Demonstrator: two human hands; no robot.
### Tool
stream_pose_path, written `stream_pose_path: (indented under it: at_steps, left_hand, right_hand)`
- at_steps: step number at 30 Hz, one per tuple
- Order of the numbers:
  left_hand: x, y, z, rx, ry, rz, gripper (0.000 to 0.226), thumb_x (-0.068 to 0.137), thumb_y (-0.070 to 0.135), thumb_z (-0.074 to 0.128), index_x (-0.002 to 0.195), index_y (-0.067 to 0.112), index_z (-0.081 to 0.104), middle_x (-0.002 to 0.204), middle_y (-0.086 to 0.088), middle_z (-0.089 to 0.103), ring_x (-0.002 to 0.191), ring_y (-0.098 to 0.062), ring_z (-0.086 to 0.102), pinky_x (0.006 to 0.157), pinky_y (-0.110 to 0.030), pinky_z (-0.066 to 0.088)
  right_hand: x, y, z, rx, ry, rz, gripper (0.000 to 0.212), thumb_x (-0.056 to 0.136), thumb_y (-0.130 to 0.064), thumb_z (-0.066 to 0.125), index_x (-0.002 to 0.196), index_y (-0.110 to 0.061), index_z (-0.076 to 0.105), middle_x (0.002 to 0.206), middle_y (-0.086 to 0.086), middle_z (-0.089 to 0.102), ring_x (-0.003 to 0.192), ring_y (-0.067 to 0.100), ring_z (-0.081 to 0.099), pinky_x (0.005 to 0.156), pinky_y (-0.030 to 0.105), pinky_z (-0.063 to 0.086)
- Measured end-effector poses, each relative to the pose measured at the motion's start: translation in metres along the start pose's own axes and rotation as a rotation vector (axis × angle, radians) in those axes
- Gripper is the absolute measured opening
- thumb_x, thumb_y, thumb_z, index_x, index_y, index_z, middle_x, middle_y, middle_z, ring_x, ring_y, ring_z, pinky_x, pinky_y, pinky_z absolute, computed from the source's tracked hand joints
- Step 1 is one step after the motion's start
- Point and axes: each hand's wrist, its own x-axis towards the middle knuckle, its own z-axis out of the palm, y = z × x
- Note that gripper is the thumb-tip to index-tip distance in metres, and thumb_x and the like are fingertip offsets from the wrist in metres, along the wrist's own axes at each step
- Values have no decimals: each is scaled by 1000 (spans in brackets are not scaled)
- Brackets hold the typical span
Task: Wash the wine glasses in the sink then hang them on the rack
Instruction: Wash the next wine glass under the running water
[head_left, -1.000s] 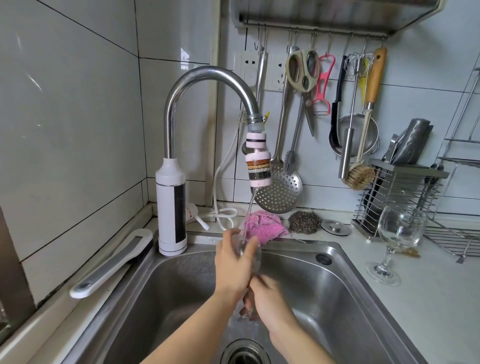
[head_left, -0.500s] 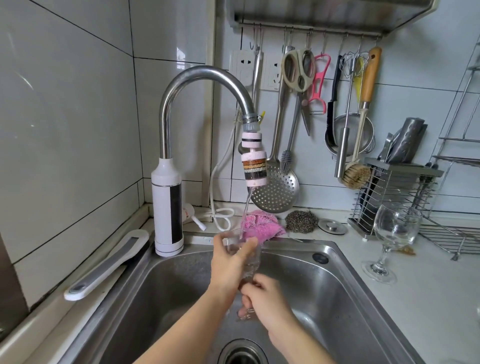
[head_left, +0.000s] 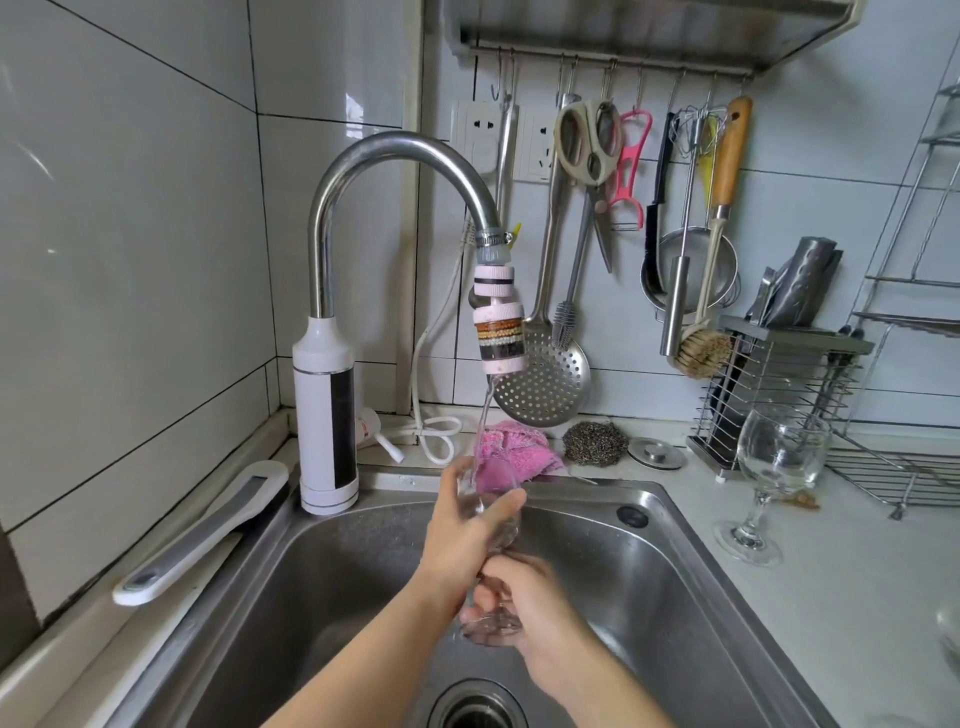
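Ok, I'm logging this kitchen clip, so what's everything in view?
held wine glass: 1, clear, under running water over sink
second wine glass: 1, clear, upright on counter right of sink
faucet: 1, silver with white base, behind sink
filter: 1, pink, on spout
sink: 1, steel, centre
cloth: 1, pink, behind sink
scourer: 1, grey, beside cloth
slotted spoon: 1, steel, hanging on wall
scissors: 1, beige-handled, hanging on rail
brush: 1, wooden-handled, hanging
wire rack: 1, steel, right counter
left hand: 1, grips glass bowl
right hand: 1, grips glass stem
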Motion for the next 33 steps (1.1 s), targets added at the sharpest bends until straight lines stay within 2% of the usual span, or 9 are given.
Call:
stream_pose_path:
  at_steps: [3, 5, 8, 12, 17, 20, 24, 30, 33]
  left_hand:
    - [-2, 1, 5, 207, 124, 69, 43, 79, 67, 68, 114, 51, 50, 109, 2, 75, 95, -13, 72, 88, -34, 52]
    - [0, 0, 5, 277, 277, 57, 23, 98, 61, 45, 113, 44, 50, 115, -5, 71, 103, -20, 65, 91, -35, 43]
    - [-1, 3, 1, 137, 285, -67, 32, 94, 63, 54, 112, 37, 50, 116, -16, 70, 109, -34, 66, 103, -47, 48]
    - [0, 7, -4, -132, 136, -96, 74, 55, 56, 89, 117, 43, 51, 113, -15, 72, 100, -34, 73, 99, -56, 55]
    - [-1, 1, 2, 250, 353, 34, 41, 87, 70, 55, 111, 37, 53, 102, -7, 72, 101, -25, 68, 96, -44, 50]
    - [3, -1, 1, 120, 403, -47, 39, 94, 63, 50, 106, 27, 58, 112, -13, 71, 109, -35, 65, 103, -52, 48]
    - [7, 5, -5, -319, 121, -214, 72, 66, 47, 91, 117, 14, 54, 94, -22, 73, 77, -38, 70, 69, -46, 60]
    - [5, 1, -3, 213, 400, -81, 65, 74, 64, 79, 115, 27, 46, 109, -9, 68, 102, -29, 65, 97, -46, 52]
    - [2, 3, -2, 207, 400, -18, 67, 71, 55, 86, 116, 30, 45, 108, 1, 65, 102, -23, 63, 96, -42, 51]
  right_hand:
    - [3, 3, -3, -203, 51, -16, 30, 87, -9, 52, 62, -14, 68, 58, 11, 63, 53, 28, 66, 56, 36, 57]
    - [6, 9, 1, -495, 137, -68, 21, 87, -10, 52, 71, -12, 65, 61, 10, 68, 58, 33, 70, 61, 44, 61]
    - [8, 14, 5, -551, 156, -70, 15, 87, -14, 57, 72, -14, 59, 52, 0, 61, 51, 30, 69, 56, 43, 60]
    - [3, 8, 3, -249, 53, -59, 24, 85, -11, 61, 62, -17, 64, 50, 4, 51, 43, 23, 58, 43, 20, 43]
    - [2, 10, 5, -590, 128, -104, 22, 91, -10, 49, 73, -12, 63, 56, 6, 68, 51, 25, 68, 62, 41, 60]
    - [3, 11, 6, -502, 111, -95, 20, 89, -5, 50, 73, -9, 62, 50, 4, 61, 47, 28, 66, 51, 37, 58]
    - [4, 7, 1, -147, 16, -26, 19, 86, -6, 63, 69, -11, 68, 49, 11, 52, 42, 24, 58, 50, 30, 52]
    - [12, 19, 3, -645, 97, -136, 10, 88, -16, 56, 81, -15, 63, 60, 8, 70, 63, 28, 72, 75, 48, 60]
    - [15, 22, 3, -603, 87, -176, 13, 92, -8, 51, 85, -13, 62, 52, 4, 64, 53, 26, 69, 64, 44, 62]
